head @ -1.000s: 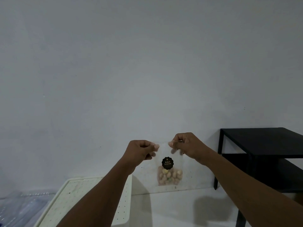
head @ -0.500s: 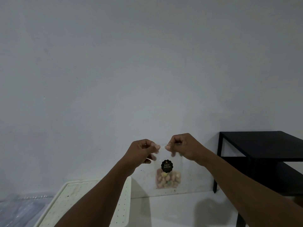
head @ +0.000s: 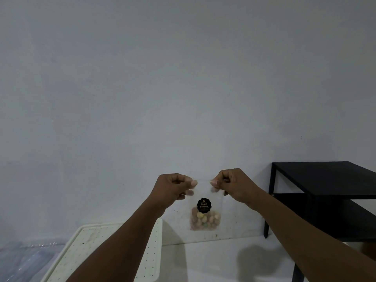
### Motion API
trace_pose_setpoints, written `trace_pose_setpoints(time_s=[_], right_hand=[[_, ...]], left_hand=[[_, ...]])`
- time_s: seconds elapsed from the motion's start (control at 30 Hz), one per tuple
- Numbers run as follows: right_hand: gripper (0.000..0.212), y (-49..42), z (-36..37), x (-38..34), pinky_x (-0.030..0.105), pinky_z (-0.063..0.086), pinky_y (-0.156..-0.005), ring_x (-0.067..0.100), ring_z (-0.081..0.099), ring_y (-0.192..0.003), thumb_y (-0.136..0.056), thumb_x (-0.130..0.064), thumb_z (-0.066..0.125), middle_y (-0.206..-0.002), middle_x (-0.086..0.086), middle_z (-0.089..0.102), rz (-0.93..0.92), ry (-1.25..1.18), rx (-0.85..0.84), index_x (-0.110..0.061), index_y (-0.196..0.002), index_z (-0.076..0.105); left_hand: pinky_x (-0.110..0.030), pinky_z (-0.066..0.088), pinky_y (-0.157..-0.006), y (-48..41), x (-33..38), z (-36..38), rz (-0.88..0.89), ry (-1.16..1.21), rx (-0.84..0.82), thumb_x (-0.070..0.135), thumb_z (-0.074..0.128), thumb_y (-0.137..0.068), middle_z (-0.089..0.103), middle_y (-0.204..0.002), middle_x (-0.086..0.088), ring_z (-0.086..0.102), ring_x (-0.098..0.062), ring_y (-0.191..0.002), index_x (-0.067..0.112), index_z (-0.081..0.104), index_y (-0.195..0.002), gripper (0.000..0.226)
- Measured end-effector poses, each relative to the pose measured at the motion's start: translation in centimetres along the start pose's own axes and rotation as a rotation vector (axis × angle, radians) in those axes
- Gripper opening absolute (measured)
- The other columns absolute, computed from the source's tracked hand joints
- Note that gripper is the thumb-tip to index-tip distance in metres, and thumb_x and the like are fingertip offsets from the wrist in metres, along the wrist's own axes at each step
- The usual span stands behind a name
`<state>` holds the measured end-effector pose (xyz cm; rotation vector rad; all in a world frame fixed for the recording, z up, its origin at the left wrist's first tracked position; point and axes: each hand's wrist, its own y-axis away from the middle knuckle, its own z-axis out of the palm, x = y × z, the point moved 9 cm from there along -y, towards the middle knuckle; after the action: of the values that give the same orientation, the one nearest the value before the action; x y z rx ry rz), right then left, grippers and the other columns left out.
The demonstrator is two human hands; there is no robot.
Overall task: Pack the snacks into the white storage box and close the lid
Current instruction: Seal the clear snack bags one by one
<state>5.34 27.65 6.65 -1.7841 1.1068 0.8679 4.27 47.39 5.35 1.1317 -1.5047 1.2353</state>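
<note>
- The left hand and right hand each pinch one top corner of the snack pouch; both grips are closed on its upper edge.
- The pouch hangs upright in the air in front of the wall, clear of every surface. The biscuits sit at its bottom, below the dark round label.
- Judgement: the two-corner hold pulls the top edge taut, probably to press or check the seal before packing.
- The white perforated panel lies lower left, partly behind the left forearm. It may be the box lid; the box body is not in view.
- The pouch's top edge is nearly invisible against the wall, so the seal state cannot be determined.
- The black shelf unit and the plastic sheeting are cut off by the frame edges.
</note>
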Motion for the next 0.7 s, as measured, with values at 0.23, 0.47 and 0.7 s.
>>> trace_pose_setpoints(time_s=[0.23, 0.47, 0.7], right_hand=[[0.015, -0.1, 0.6, 0.8, 0.023, 0.052, -0.064, 0.007, 0.068, -0.074, -0.09, -0.024, 0.071, -0.077, 0.002, 0.076, 0.057, -0.087, 0.023, -0.01, -0.09, 0.075], [0.017, 0.3, 1.6, 0.0, 0.019, 0.049, -0.061, 0.001, 0.065, -0.066, -0.088, -0.026, 0.073, -0.075, 0.004, 0.074, 0.025, -0.008, -0.04, -0.009, -0.089, 0.075], [0.024, 0.9, 1.3, 2.1, 0.032, 0.052, -0.075, 0.017, 0.073, -0.089, -0.091, -0.026, 0.07, -0.092, 0.009, 0.078, 0.139, -0.159, -0.062, -0.004, -0.098, 0.071]], left_hand=[[-0.028, 0.048, -0.07, -0.2, -0.3, -0.1, 0.001, -0.036, -0.014, 0.023, 0.073, -0.09, 0.077, -0.089, -0.006, 0.073, -0.014, -0.077, 0.008, 0.07, -0.092, 0.016], [-0.022, 0.051, -0.064, -0.1, 0.0, 1.2, 0.023, -0.18, -0.112, 0.028, 0.076, -0.087, 0.077, -0.086, -0.013, 0.072, -0.013, -0.075, 0.002, 0.07, -0.093, 0.028], [-0.033, 0.048, -0.069, -0.5, -0.9, 1.2, 0.013, -0.235, -0.104, 0.027, 0.065, -0.096, 0.078, -0.08, -0.01, 0.063, -0.024, -0.075, 0.009, 0.067, -0.083, 0.022]])
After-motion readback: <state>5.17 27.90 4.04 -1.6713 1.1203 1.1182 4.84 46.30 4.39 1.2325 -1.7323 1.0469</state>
